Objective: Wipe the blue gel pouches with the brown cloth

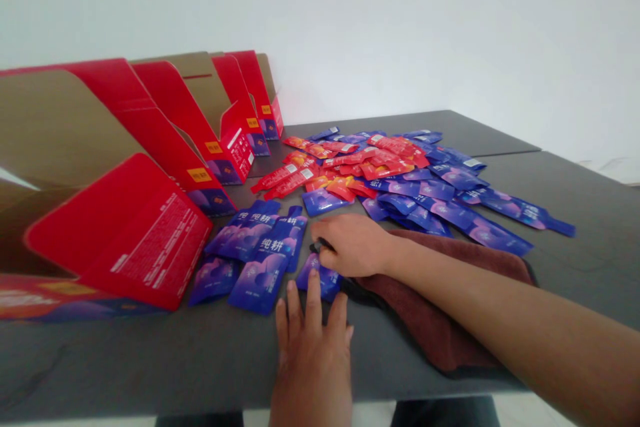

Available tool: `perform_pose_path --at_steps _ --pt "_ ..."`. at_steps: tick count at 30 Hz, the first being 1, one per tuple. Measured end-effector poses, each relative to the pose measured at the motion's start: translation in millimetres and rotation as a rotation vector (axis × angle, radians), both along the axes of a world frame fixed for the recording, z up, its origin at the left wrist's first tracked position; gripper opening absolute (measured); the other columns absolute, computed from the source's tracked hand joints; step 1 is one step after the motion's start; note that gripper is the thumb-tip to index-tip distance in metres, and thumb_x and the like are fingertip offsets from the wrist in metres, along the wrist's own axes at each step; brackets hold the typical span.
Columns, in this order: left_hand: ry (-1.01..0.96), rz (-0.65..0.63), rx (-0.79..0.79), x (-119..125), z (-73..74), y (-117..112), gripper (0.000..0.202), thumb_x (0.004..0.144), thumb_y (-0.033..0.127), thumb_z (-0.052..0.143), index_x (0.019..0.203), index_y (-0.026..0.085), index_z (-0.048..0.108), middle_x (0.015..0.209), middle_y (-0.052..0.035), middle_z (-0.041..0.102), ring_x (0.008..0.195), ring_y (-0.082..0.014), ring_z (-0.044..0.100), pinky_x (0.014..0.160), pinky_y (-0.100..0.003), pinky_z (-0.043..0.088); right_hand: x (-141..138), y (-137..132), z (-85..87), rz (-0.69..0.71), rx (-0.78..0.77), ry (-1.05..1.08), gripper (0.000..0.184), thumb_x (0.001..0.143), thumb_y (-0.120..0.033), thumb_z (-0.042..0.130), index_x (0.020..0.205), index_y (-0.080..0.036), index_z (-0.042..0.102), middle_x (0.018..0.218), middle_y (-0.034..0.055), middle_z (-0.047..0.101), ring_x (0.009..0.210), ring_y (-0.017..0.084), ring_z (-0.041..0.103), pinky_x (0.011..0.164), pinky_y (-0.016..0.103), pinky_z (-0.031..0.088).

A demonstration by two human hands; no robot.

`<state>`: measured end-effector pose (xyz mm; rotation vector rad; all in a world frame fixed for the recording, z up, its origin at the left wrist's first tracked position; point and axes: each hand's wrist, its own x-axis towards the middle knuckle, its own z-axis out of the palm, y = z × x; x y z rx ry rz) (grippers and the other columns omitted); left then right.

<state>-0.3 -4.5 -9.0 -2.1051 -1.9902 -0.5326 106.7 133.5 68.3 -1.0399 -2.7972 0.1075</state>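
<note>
Your left hand lies open, fingers spread and gripping nothing, tips on a purple pouch, seemingly steadying it beside your right hand, which curls closed on the brown cloth's black trim. Red cartons stand open leftward on the dark grey table, before a white wall.

Looks like an indoor workroom for packaged goods, to judge by printed red cartons standing open in a row, sachets heaped on a dark grey table, and a plain white wall behind.
</note>
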Motion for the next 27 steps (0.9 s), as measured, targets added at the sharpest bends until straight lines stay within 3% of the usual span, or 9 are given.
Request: perform_pose_path --at_steps 9,22,27 --pt "-0.027 0.006 -0.028 1.1 3.8 -0.4 0.028 0.08 0.019 0.061 0.105 0.026 0.072 0.138 -0.0116 0.056 0.128 -0.0425 0.046 0.102 -0.063 0.042 0.0 1.1 -1.1 -0.085 -0.003 -0.043 0.024 0.083 -0.029 0.045 0.097 -0.019 0.061 0.093 0.0085 0.07 0.08 0.02 0.063 0.063 0.028 0.037" --pt "0.001 -0.002 -0.015 -2.3 -1.8 1.3 0.03 0.081 0.018 0.06 0.106 0.027 0.072 0.137 -0.0132 0.057 0.126 -0.0441 0.048 0.1 -0.064 0.043 0.8 1.6 -0.3 0.093 -0.01 0.027 0.017 0.08 -0.024 0.048 0.09 -0.017 0.059 0.091 0.0062 0.068 0.076 0.017 0.059 0.06 0.028 0.033" --pt "0.098 -0.106 0.006 -14.9 -10.3 3.8 0.027 0.081 0.023 0.06 0.105 0.027 0.072 0.133 -0.0123 0.06 0.121 -0.0432 0.053 0.092 -0.063 0.049 0.9 0.7 -1.4 0.155 -0.031 0.034 0.018 0.08 -0.027 0.048 0.09 -0.018 0.06 0.09 0.0058 0.067 0.076 0.017 0.058 0.061 0.027 0.033"
